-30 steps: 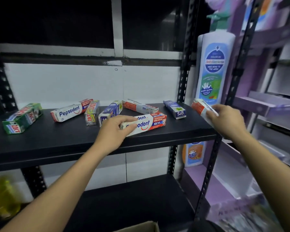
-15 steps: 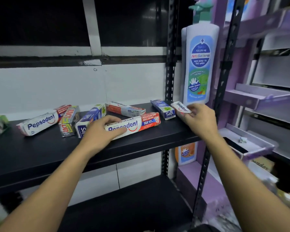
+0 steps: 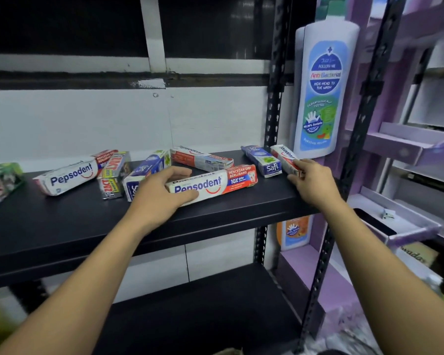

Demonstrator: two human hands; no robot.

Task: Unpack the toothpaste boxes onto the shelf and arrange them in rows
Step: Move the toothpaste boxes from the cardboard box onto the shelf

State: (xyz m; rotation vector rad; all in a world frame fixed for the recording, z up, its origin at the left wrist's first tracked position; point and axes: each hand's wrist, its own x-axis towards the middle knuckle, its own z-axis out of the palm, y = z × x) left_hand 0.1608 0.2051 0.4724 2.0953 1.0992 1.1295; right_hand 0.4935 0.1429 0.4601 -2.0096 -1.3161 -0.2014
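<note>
While the left hand (image 3: 162, 194) curls round the near end of a long Pepsodent box (image 3: 221, 183), thumb on its front face and fingers over its top edge, the box lies flat on the black shelf (image 3: 62, 226) and runs from that palm toward the right hand (image 3: 312, 181). The right hand grips the near end of a small red-and-white box (image 3: 283, 156), which points away from the knuckles toward the back of the shelf. Its fingertips are mostly hidden, so they only seem to wrap the box.

Just to the thumb side of the right hand, close beside the small box, lies a blue Safi box (image 3: 265, 162). Beyond the left hand's fingers a second Pepsodent box (image 3: 203, 158) lies slantwise. Behind the left hand, partly covered by it, is a blue-and-white box (image 3: 145, 172). Farther out past its little-finger side come a Zact box (image 3: 113, 175), a third Pepsodent box (image 3: 72, 174) and a blurred green box (image 3: 0, 180) at the picture's edge.

The shelf is a dark board in a rack with black slotted posts (image 3: 274, 98), set against a white wall (image 3: 87, 119). A lower shelf (image 3: 190, 316) shows beneath the forearms. Past the right hand stand a large bottle-shaped display card (image 3: 323, 85) and a purple display stand (image 3: 408, 147).
</note>
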